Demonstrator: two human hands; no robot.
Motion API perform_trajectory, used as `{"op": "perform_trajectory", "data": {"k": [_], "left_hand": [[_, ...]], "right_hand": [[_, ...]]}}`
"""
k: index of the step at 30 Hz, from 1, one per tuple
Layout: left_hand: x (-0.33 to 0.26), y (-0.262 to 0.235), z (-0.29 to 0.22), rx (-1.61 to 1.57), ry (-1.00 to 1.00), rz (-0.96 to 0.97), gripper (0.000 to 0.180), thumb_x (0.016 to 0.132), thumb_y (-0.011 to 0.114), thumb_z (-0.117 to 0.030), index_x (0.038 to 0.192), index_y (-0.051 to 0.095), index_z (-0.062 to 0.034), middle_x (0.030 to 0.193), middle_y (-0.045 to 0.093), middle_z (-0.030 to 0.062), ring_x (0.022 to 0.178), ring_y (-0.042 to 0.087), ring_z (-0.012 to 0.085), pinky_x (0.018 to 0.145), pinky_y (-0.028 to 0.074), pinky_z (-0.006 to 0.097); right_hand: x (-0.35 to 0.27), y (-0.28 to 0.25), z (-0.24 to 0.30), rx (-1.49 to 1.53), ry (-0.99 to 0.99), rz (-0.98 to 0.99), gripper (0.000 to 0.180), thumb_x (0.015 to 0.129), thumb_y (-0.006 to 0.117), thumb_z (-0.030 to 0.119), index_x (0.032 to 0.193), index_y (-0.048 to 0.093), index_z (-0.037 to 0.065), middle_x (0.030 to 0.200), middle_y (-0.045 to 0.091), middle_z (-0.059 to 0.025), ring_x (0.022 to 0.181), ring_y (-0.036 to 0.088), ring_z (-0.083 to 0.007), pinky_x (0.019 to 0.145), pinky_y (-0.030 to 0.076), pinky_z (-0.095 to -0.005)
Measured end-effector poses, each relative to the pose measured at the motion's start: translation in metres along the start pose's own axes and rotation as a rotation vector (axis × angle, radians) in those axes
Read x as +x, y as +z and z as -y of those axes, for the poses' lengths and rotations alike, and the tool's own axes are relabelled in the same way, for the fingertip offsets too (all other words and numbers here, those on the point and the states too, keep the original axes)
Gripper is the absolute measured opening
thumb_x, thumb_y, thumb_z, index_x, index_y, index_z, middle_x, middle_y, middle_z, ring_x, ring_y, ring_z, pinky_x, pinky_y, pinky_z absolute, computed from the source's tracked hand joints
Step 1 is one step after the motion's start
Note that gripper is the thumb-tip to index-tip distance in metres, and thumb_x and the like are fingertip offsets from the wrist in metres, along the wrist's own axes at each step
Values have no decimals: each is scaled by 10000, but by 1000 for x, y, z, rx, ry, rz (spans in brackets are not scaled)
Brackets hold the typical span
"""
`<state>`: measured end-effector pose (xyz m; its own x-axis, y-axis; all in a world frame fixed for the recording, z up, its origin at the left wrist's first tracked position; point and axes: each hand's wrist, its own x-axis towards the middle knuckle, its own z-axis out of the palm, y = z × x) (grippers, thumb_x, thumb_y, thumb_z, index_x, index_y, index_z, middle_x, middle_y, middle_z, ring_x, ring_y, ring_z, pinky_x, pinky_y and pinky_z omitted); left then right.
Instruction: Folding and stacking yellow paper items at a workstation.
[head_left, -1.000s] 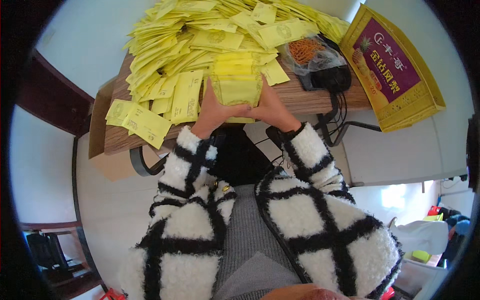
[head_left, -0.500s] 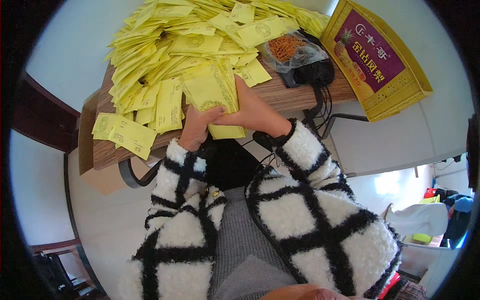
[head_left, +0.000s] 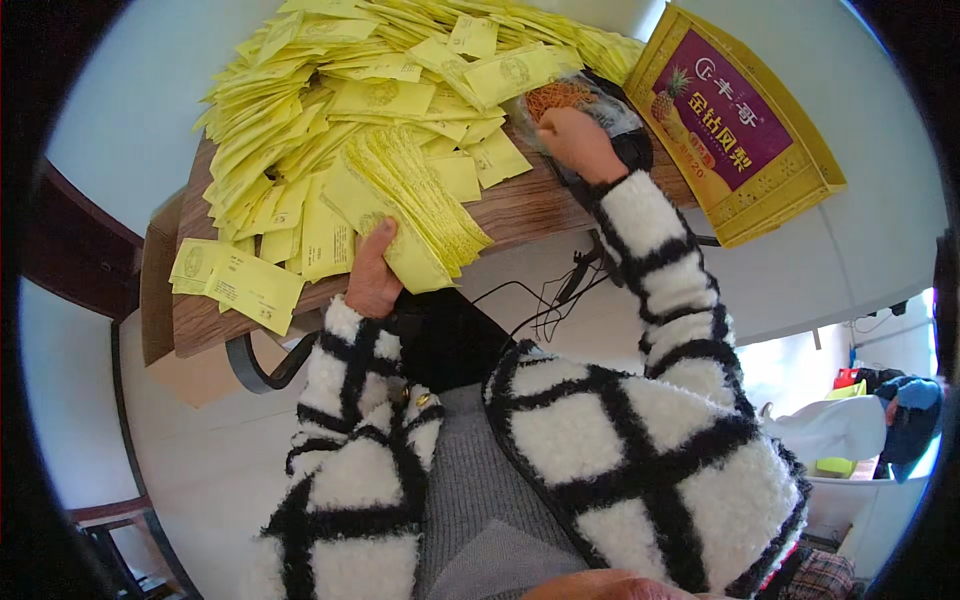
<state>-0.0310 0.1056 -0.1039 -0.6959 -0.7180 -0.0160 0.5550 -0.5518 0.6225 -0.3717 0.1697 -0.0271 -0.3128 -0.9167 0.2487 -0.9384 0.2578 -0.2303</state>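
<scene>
Left grip (head_left: 374, 276) holds fanned yellow packets (head_left: 405, 205); I cannot tell the closure of my right grip (head_left: 580, 143), at the orange bands (head_left: 556, 95).

left hand (head_left: 373, 273) partly hidden by packet bundle (head_left: 405, 205), fingertips of right hand (head_left: 580, 144) hidden, packet heap (head_left: 290, 115) cropped

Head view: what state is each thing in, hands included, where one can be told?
Bundle: fanned out, no tie visible
Left hand: closed on the bundle
Bands: loose, tangled together
Bag: crumpled, bands inside
Right hand: curled, at the bag; grip hidden
Pile: yellow packets, heaped loosely, overlapping
Table: partly covered by packets
Yellow box: printed panel showing
Jacket: worn open
</scene>
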Motion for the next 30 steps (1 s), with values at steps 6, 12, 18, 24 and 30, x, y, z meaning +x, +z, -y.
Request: {"op": "perform_trajectory", "data": {"k": [6, 12, 18, 24, 30], "left_hand": [[-1, -1, 4, -7, -6, -14, 509, 961, 616, -172, 1399, 413, -13, 1302, 576, 129, 1159, 606, 260, 972, 531, 413], [-1, -9, 6, 7, 12, -56, 502, 972, 592, -166, 1411, 399, -17, 1325, 559, 129, 1187, 586, 266, 999, 513, 422], [-1, -12, 6, 7, -14, -35, 519, 963, 615, -195, 1406, 409, -19, 1320, 563, 124, 1187, 585, 262, 994, 513, 420], [-2, -8, 5, 35, -13, 10, 539, 948, 648, -231, 1393, 430, -19, 1314, 570, 120, 1188, 583, 255, 1004, 505, 406], [-2, -9, 8, 12, -3, -18, 521, 953, 639, -227, 1388, 436, -22, 1314, 572, 118, 1189, 583, 249, 1010, 502, 408]], "right_hand": [[38, 11, -26, -410, -91, -179, 145, 867, 590, 156, 903, 710, 82, 872, 662, -163, 866, 661, -351, 751, 525, -485], [49, 23, -36, -600, -124, -208, 124, 843, 585, 155, 847, 700, 106, 919, 652, -124, 879, 668, -318, 748, 493, -489], [50, 9, -39, -531, -98, -171, 164, 868, 588, 149, 918, 742, 125, 978, 670, -131, 934, 677, -293, 803, 486, -485], [52, 5, -42, -448, -49, -136, 160, 868, 582, 142, 922, 729, 108, 961, 666, -128, 919, 681, -302, 776, 502, -488], [49, 18, -52, -545, -147, -193, 144, 862, 587, 142, 887, 720, 94, 914, 658, -118, 883, 683, -305, 664, 522, -497]]}}
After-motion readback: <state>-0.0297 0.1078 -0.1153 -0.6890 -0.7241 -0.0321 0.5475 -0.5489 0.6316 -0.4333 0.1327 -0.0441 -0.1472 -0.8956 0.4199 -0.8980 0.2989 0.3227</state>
